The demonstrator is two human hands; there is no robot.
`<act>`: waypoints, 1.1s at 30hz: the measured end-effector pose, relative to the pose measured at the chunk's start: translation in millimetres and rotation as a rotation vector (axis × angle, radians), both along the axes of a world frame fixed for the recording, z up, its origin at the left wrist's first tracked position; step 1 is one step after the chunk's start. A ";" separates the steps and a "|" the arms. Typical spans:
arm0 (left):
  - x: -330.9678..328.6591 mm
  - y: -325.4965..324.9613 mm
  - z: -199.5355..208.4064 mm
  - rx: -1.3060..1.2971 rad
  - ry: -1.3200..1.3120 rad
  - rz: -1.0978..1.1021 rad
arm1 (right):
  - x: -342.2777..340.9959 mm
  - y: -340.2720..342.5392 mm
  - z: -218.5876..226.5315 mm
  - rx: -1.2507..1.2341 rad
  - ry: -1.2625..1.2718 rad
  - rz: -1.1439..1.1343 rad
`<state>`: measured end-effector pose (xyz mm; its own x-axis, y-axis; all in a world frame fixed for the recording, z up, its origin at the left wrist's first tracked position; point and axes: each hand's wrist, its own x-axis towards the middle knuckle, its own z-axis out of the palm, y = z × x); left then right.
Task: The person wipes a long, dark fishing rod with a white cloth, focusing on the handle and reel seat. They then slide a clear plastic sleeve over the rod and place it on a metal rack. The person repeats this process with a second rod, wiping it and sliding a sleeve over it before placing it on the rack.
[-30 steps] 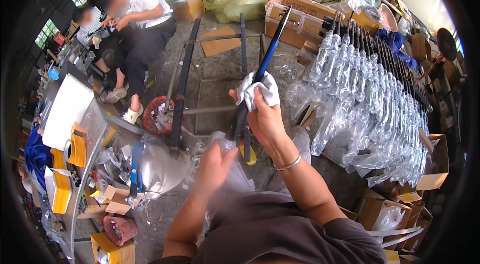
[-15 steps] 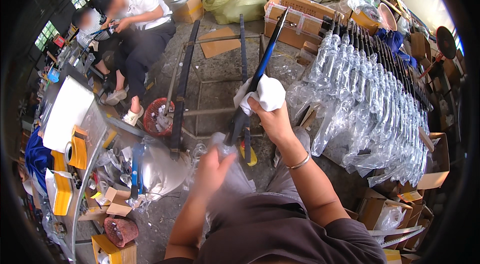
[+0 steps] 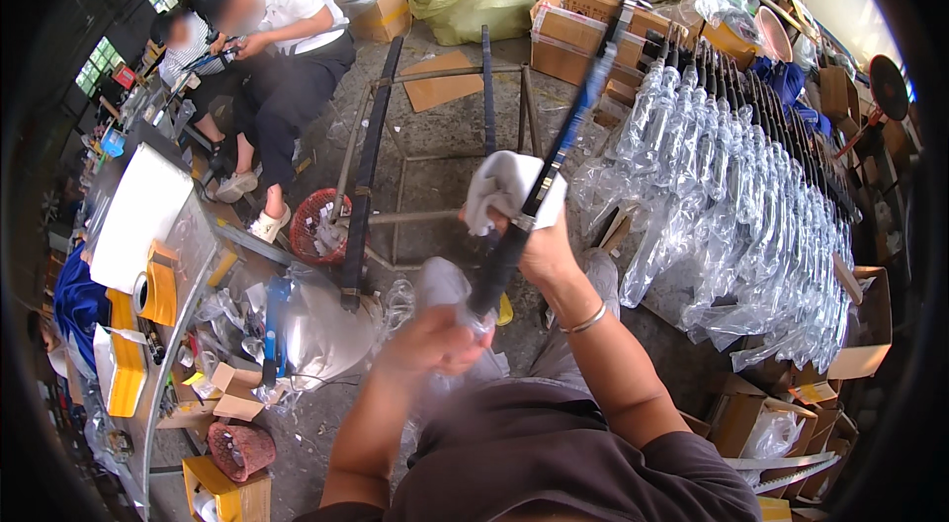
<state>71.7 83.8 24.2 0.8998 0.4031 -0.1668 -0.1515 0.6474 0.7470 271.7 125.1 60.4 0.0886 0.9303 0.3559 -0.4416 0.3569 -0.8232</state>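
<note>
Where the held rod [image 3: 558,154] slants up, cardboard boxes [image 3: 563,45] stand behind.

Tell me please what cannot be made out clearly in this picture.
Head view: left hand: its outline is blurred.
Head view: rod: lower end hidden by the left hand, tip blurred.
Head view: right hand: some fingers hidden by the white cloth.
Head view: red basket: white pieces inside are too small to identify.

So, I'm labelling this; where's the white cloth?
In the head view, the white cloth is just right of centre, in the right hand, showing on both sides of the dark rod.
</note>
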 end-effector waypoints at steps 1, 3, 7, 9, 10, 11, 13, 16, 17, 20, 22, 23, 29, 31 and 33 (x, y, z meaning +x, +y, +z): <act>3.0 0.9 1.3 0.013 -0.007 -0.012 | -4.4 1.4 -8.5 -0.047 -0.061 -0.076; 6.1 3.0 3.7 0.039 -0.014 -0.035 | -1.2 10.6 -33.2 -0.112 -0.100 -0.117; 1.7 4.0 8.0 0.037 -0.024 0.046 | 11.6 8.7 -92.9 -0.398 -0.066 -0.035; -0.1 6.2 5.6 0.031 -0.025 0.062 | 20.6 -2.0 -100.4 -0.414 -0.058 0.016; -0.4 7.1 4.3 0.027 -0.026 0.064 | 27.1 -4.5 -101.2 -0.412 -0.247 0.008; -0.7 8.3 2.7 0.022 -0.028 0.064 | 33.7 -7.2 -101.6 -0.406 -0.437 0.000; -1.3 9.6 0.6 0.013 -0.031 0.075 | 44.6 -10.1 -102.1 -0.416 -0.698 -0.039; -0.4 12.5 -3.2 0.028 -0.027 0.110 | 58.6 -10.7 -105.6 -0.393 -0.768 -0.091; 1.8 14.9 -6.1 0.052 -0.020 0.125 | 64.7 -10.9 -107.2 -0.414 -0.735 -0.097; 13.6 19.2 -5.8 0.060 -0.121 0.240 | 69.4 -13.1 -94.5 -0.409 -0.765 -0.239; 22.6 22.5 -7.6 0.082 -0.153 0.308 | 70.2 -15.0 -90.8 -0.294 -0.767 -0.370; 25.2 24.3 -8.4 0.090 -0.133 0.319 | 71.0 -16.2 -89.5 -0.237 -0.766 -0.436; 32.2 25.0 -24.2 0.111 -0.015 0.410 | 57.8 -32.7 -78.2 -0.422 -0.088 -0.132; 30.6 22.7 -31.5 0.081 -0.032 0.463 | 57.0 -36.5 -71.9 -0.480 -0.046 -0.083; 32.4 17.2 -37.4 0.073 0.024 0.537 | 55.5 -36.1 -73.4 -0.453 0.011 -0.053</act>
<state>104.1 101.0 -13.2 0.5600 0.8168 -0.1387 -0.4293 0.4292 0.7946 327.2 89.0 -13.0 0.1419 0.9860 -0.0871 -0.4419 -0.0156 -0.8969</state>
